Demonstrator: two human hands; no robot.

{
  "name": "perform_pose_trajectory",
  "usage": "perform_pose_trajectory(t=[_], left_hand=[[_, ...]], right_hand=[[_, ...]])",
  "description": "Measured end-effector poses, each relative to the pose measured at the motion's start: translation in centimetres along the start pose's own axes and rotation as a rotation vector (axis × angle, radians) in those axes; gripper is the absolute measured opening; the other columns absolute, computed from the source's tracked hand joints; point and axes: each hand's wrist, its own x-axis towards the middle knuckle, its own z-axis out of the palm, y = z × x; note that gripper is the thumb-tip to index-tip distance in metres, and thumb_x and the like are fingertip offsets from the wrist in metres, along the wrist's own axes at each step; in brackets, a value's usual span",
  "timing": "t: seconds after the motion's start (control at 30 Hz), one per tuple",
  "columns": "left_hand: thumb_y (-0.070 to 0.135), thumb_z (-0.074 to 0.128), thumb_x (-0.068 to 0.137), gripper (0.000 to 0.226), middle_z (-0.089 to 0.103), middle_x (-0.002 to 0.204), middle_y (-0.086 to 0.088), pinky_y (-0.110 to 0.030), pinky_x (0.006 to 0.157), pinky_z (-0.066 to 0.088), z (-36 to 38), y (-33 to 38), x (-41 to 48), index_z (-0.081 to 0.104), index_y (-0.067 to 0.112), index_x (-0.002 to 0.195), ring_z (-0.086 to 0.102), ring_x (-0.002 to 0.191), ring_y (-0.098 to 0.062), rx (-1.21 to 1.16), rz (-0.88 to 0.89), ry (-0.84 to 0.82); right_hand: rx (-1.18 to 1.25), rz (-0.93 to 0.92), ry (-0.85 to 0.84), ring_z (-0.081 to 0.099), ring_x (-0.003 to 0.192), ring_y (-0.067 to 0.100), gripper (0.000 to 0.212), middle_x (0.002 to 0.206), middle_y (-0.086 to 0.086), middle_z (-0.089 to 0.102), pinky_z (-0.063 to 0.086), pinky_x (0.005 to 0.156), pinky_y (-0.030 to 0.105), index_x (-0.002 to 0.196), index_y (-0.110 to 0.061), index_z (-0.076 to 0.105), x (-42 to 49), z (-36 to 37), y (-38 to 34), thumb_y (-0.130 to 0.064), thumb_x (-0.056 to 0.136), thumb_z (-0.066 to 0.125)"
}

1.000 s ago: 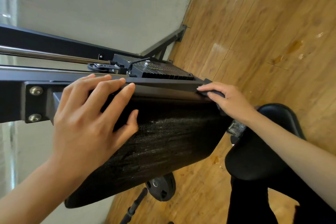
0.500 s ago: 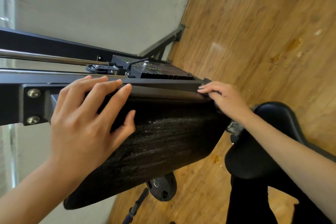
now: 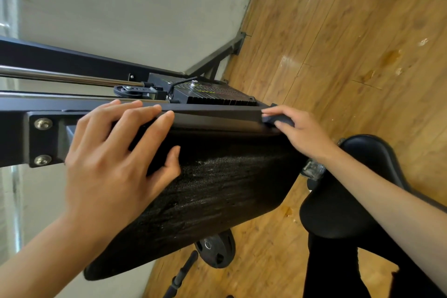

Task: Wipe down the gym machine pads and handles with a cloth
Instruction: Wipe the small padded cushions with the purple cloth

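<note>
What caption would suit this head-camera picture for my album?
Left hand rests on the machine's black pad while right hand pinches what looks like a dark cloth at the frame bar.

this is a gym room: a black weight stack (image 3: 219,97), a round weight plate (image 3: 216,253), a padded seat (image 3: 343,201) and a wood floor (image 3: 350,31).

Hands: we count two, the left hand (image 3: 108,164) and the right hand (image 3: 304,133).
Pads: we see two, a back pad (image 3: 217,201) and a seat pad (image 3: 350,205).
Bolts (image 3: 43,124): we count two.
Weight plates (image 3: 217,251): one.
Dark piece (image 3: 281,119), pinched: one.
</note>
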Motion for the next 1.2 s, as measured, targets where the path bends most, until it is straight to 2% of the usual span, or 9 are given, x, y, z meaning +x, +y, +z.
perform_pose_trajectory(t=[0.1, 0.2, 0.5, 0.63, 0.73, 0.87, 1.0, 1.1, 1.2], left_hand=[[0.028, 0.067, 0.098, 0.036, 0.072, 0.119, -0.017, -0.057, 0.100, 0.050, -0.1, 0.0, 0.1, 0.074, 0.001, 0.122, 0.065, 0.111, -0.044, -0.007, -0.002, -0.002], [0.027, 0.068, 0.098, 0.036, 0.072, 0.117, -0.017, -0.056, 0.100, 0.050, -0.1, 0.1, 0.1, 0.074, 0.001, 0.121, 0.064, 0.111, -0.043, -0.008, -0.004, 0.009], [0.030, 0.066, 0.100, 0.037, 0.072, 0.119, -0.016, -0.054, 0.101, 0.050, -0.1, 0.1, 0.0, 0.074, 0.002, 0.122, 0.064, 0.112, -0.040, -0.007, -0.015, 0.011], [0.030, 0.066, 0.099, 0.036, 0.072, 0.119, -0.016, -0.053, 0.100, 0.049, 0.0, 0.1, 0.1, 0.074, 0.002, 0.122, 0.066, 0.111, -0.041, 0.007, -0.017, 0.014], [0.031, 0.066, 0.099, 0.037, 0.072, 0.119, -0.017, -0.054, 0.100, 0.050, 0.1, 0.0, -0.1, 0.074, 0.002, 0.123, 0.066, 0.111, -0.042, 0.025, -0.015, 0.018], [0.031, 0.065, 0.100, 0.038, 0.072, 0.119, -0.017, -0.053, 0.101, 0.049, 0.1, 0.1, -0.1, 0.073, 0.002, 0.122, 0.066, 0.112, -0.042, 0.033, -0.021, 0.013], [0.031, 0.065, 0.100, 0.037, 0.072, 0.119, -0.017, -0.052, 0.102, 0.049, -0.1, 0.1, 0.0, 0.074, 0.002, 0.121, 0.064, 0.113, -0.040, 0.029, -0.027, 0.011], [0.032, 0.066, 0.100, 0.037, 0.072, 0.118, -0.016, -0.051, 0.102, 0.049, -0.1, 0.1, 0.1, 0.074, 0.003, 0.121, 0.065, 0.113, -0.040, 0.041, -0.032, 0.011], [0.032, 0.065, 0.100, 0.036, 0.072, 0.117, -0.016, -0.051, 0.101, 0.050, 0.0, 0.3, 0.0, 0.074, 0.003, 0.120, 0.066, 0.112, -0.040, 0.052, -0.034, 0.017]], right_hand=[[-0.012, -0.159, -0.049, 0.056, 0.125, -0.002, 0.036, 0.128, -0.017, 0.065, 0.042, 0.108, 0.019, 0.132, -0.024, 0.065, -0.2, 0.6, -1.9, -0.007, 0.102, 0.056], [-0.001, 0.051, -0.021, 0.062, 0.118, 0.013, 0.032, 0.118, -0.010, 0.070, 0.045, 0.107, 0.036, 0.121, -0.048, 0.062, -0.9, 0.1, -0.4, -0.023, 0.108, 0.049], [0.029, -0.282, -0.010, 0.059, 0.117, -0.005, 0.029, 0.125, -0.015, 0.068, 0.044, 0.098, 0.013, 0.131, -0.025, 0.069, -0.2, 3.2, -8.8, -0.023, 0.106, 0.054], [-0.143, 0.065, 0.064, 0.060, 0.096, -0.009, 0.026, 0.112, -0.019, 0.068, 0.046, 0.084, 0.017, 0.120, -0.033, 0.071, -0.9, 0.7, -2.5, -0.023, 0.107, 0.052], [-0.101, 0.373, 0.066, 0.062, 0.114, 0.010, 0.025, 0.112, -0.013, 0.067, 0.045, 0.093, 0.026, 0.110, -0.035, 0.070, 0.1, 0.1, -0.7, -0.020, 0.107, 0.049], [0.070, 0.026, -0.017, 0.060, 0.111, -0.007, 0.028, 0.115, -0.021, 0.068, 0.047, 0.104, 0.023, 0.118, -0.028, 0.073, 0.5, 2.3, -9.4, -0.017, 0.107, 0.051], [0.073, -0.292, -0.029, 0.064, 0.108, -0.003, 0.026, 0.117, -0.014, 0.071, 0.048, 0.091, 0.015, 0.124, -0.024, 0.072, -0.4, 3.5, -12.4, -0.016, 0.104, 0.056], [-0.102, -0.019, 0.028, 0.067, 0.097, 0.008, 0.026, 0.110, -0.013, 0.070, 0.049, 0.073, 0.017, 0.118, -0.033, 0.071, -0.1, 1.6, -5.7, -0.016, 0.104, 0.055], [-0.121, 0.368, 0.014, 0.067, 0.105, 0.021, 0.025, 0.114, -0.004, 0.071, 0.051, 0.080, 0.028, 0.107, -0.033, 0.069, 0.1, -0.7, -1.0, -0.013, 0.105, 0.053]])
